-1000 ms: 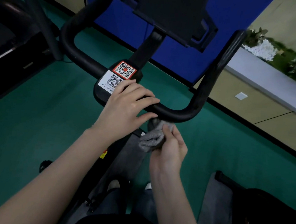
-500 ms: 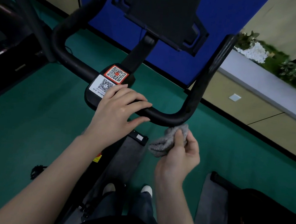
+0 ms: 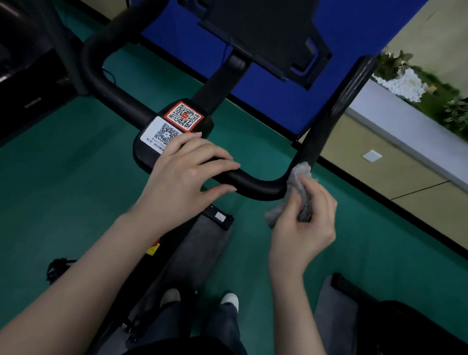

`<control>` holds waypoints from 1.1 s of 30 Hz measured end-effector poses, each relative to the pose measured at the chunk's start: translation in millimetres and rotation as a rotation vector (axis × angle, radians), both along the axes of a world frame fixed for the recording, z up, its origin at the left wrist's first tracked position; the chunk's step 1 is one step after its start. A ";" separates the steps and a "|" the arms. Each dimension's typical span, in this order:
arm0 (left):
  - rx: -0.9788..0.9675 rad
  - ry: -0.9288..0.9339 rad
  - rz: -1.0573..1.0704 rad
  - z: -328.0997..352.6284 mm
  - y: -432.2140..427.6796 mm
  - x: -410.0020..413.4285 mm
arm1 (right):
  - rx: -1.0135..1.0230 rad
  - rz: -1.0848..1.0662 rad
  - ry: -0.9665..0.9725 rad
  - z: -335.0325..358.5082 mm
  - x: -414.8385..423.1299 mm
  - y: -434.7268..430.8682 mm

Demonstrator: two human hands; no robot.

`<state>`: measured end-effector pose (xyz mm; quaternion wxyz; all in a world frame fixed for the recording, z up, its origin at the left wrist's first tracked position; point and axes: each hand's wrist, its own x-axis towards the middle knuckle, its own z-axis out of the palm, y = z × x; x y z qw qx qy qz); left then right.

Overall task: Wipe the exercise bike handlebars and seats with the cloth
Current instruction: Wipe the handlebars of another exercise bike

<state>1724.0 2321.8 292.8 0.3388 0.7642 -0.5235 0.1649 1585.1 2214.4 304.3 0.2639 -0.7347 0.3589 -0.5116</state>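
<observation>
Wiping the handlebar's right bend.
The right hand (image 3: 304, 229) clutches the bunched grey cloth (image 3: 299, 174) against the handlebar (image 3: 257, 186) corner. The left hand (image 3: 182, 182) rests on the near bar, fingers seemingly loose. Next, probably, the cloth must slide up the far-reaching right arm.

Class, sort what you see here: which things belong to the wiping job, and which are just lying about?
Job: grey cloth, gripped by the right hand; black handlebar; left hand resting on it.
Lying about: QR stickers, black bag, wall plate, plants.
</observation>
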 end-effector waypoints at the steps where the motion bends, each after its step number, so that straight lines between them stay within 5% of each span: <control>1: -0.003 0.004 0.001 0.0 -0.1 -0.2 | -0.019 0.002 0.017 2.2 0.8 -3.6; 9: 0.003 0.013 0.001 -0.1 -0.3 -1.5 | -0.159 0.321 0.279 11.8 5.4 8.7; 21: -0.001 0.038 -0.006 0.0 1.1 -0.7 | 0.177 0.530 0.932 66.2 61.9 -23.5; 26: -0.007 0.059 -0.012 0.7 2.5 -1.6 | 0.106 0.654 1.272 85.1 58.5 -49.8; 33: -0.005 0.074 -0.011 2.1 3.4 -1.3 | -0.023 0.833 1.477 90.2 71.1 -64.7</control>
